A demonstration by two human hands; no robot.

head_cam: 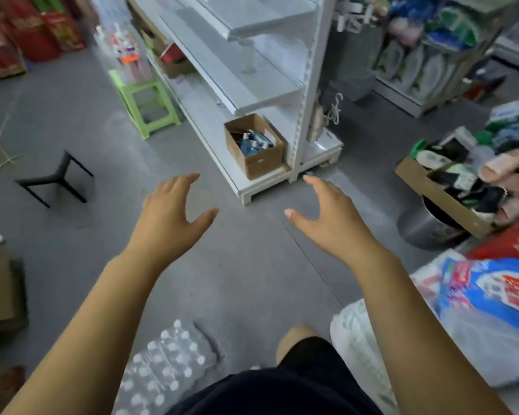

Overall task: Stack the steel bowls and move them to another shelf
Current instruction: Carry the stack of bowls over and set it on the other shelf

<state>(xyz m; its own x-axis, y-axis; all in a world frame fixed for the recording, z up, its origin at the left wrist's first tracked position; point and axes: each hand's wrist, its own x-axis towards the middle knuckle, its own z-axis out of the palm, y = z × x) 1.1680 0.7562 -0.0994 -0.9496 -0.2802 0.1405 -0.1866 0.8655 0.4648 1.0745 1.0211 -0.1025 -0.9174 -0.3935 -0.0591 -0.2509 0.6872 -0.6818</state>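
My left hand (170,211) and my right hand (327,212) are stretched out in front of me over the grey floor, palms facing each other, fingers spread and relaxed, holding nothing. A white metal shelf unit (252,85) stands ahead, its shelves mostly bare. No steel bowls show on those shelves. A steel pot (423,229) sits on the floor at the right, partly under a cardboard tray.
A cardboard box (253,145) of small goods sits on the bottom shelf. A green stool (144,103) and a black stool (54,178) stand left. A tray of slippers (474,187), bagged goods (492,301) and a bottle pack (168,360) crowd the right and the floor near me.
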